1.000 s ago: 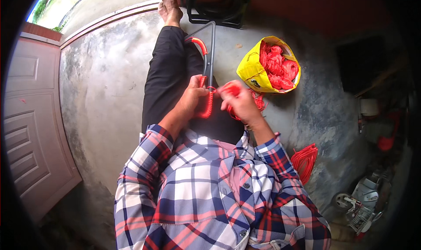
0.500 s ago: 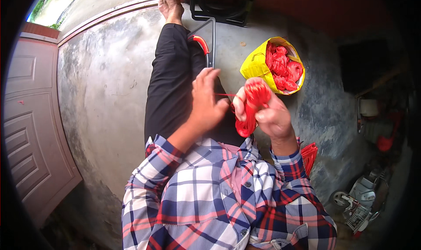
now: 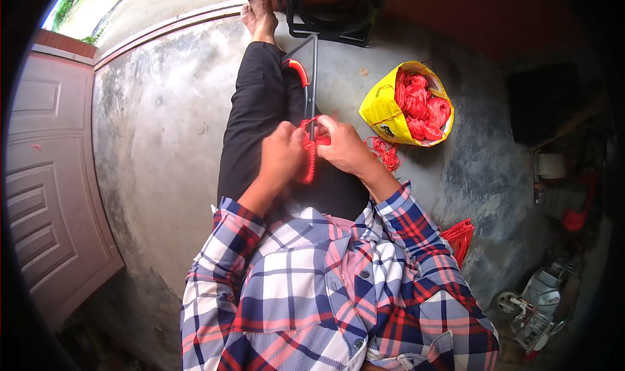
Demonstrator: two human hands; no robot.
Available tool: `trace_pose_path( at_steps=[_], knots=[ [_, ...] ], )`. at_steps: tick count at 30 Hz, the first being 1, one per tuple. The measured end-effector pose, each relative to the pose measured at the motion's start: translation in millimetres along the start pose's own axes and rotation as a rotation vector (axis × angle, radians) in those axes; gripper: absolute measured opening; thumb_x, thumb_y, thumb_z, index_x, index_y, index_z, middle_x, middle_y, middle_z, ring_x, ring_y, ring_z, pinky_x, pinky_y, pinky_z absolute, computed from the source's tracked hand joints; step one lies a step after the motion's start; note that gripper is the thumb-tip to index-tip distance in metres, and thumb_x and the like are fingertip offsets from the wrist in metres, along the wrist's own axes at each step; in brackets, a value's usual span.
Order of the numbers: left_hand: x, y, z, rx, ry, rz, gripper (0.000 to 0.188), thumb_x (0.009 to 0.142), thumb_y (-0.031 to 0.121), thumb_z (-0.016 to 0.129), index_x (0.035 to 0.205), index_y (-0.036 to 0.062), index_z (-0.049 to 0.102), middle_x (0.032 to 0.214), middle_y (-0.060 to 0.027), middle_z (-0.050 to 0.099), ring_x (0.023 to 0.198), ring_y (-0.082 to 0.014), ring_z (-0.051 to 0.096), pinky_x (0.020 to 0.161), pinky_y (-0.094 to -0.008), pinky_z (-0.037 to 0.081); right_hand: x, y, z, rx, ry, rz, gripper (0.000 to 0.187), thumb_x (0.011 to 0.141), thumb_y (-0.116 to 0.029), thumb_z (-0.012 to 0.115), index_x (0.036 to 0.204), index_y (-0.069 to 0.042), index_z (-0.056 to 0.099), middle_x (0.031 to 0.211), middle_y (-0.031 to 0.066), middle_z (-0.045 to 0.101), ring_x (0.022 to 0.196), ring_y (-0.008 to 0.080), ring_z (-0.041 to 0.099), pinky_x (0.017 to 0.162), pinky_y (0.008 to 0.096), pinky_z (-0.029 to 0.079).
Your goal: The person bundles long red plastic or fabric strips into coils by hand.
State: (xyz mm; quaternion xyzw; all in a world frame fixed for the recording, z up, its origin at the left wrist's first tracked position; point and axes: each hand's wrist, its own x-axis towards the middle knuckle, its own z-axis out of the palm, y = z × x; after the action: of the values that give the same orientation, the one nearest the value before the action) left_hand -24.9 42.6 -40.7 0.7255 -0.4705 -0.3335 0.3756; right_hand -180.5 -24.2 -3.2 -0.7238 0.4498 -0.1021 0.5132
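Observation:
Both my hands meet over my lap at the lower end of a grey metal frame [image 3: 314, 71] with a curved red-orange grip [image 3: 298, 71]. My left hand [image 3: 282, 153] is closed on a knotted red cord piece [image 3: 310, 166], which hangs below its fingers. Close beside it, my right hand [image 3: 343, 148] pinches red cord near the metal bar; its fingertips are partly blurred. A loose tangle of red cord [image 3: 385, 153] lies right of my right forearm. Farther right stands a yellow bag [image 3: 379, 110] filled with red cord skeins [image 3: 420, 104].
Another red bundle [image 3: 459, 237] lies beside my right sleeve. A black metal stand [image 3: 329, 29] is at the far side, near my outstretched bare foot [image 3: 259, 13]. A panelled door [image 3: 39, 182] is on the left. A small grey wheeled item [image 3: 540, 299] sits at lower right.
My right hand has moved left and no longer holds up the red skein. Both hands have come together on cord at the metal frame. A loose red tangle now shows near the bag.

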Motion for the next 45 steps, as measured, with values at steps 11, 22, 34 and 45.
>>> trace_pose_path(
  at_steps=[11, 22, 34, 45],
  knots=[
    [3, 85, -39, -0.897, -0.205, -0.284, 0.020, 0.090, 0.010, 0.062, 0.074, 0.0108, 0.052, 0.066, 0.0052, 0.049, 0.055, -0.0033, 0.039, 0.048, -0.0223, 0.029, -50, -31, -42, 0.937, 0.452, -0.192, 0.027, 0.096, -0.023, 0.058, 0.113, -0.002, 0.059, 0.116, 0.0105, 0.061, 0.112, 0.0282, 0.058, 0.105, 0.0407, 0.040],
    [23, 21, 8, -0.726, -0.171, -0.513, 0.024, 0.084, 0.007, 0.057, 0.108, 0.0044, 0.052, 0.092, -0.0013, 0.055, 0.080, -0.0097, 0.052, 0.073, -0.0219, 0.043, -188, -32, -133, 1.140, 0.297, -0.402, 0.025, 0.102, -0.028, 0.045, 0.102, -0.004, 0.049, 0.060, -0.0018, 0.041, 0.047, 0.0077, 0.037, 0.049, 0.0265, 0.033],
    [-13, 40, -11, 0.014, 0.072, 0.329, 0.039, 0.077, 0.020, 0.063, 0.109, -0.0009, 0.056, 0.111, -0.0193, 0.052, 0.108, -0.0342, 0.049, 0.094, -0.0399, 0.042, -145, 81, -102, 1.705, 0.464, -0.135, 0.045, 0.095, -0.049, 0.053, 0.104, -0.005, 0.055, 0.067, -0.0009, 0.041, 0.057, 0.0104, 0.040, 0.054, 0.0271, 0.036],
    [-23, 113, -52, -1.322, -0.375, -0.073, 0.039, 0.096, 0.025, 0.056, 0.127, 0.0058, 0.045, 0.108, -0.0127, 0.061, 0.095, -0.0195, 0.063, 0.081, -0.0327, 0.054, -55, 33, -17, 1.157, -0.370, -0.093, 0.076, 0.087, -0.066, 0.053, 0.123, 0.001, 0.055, 0.082, 0.0057, 0.060, 0.068, 0.0113, 0.054, 0.060, 0.0252, 0.043]
  ],
)
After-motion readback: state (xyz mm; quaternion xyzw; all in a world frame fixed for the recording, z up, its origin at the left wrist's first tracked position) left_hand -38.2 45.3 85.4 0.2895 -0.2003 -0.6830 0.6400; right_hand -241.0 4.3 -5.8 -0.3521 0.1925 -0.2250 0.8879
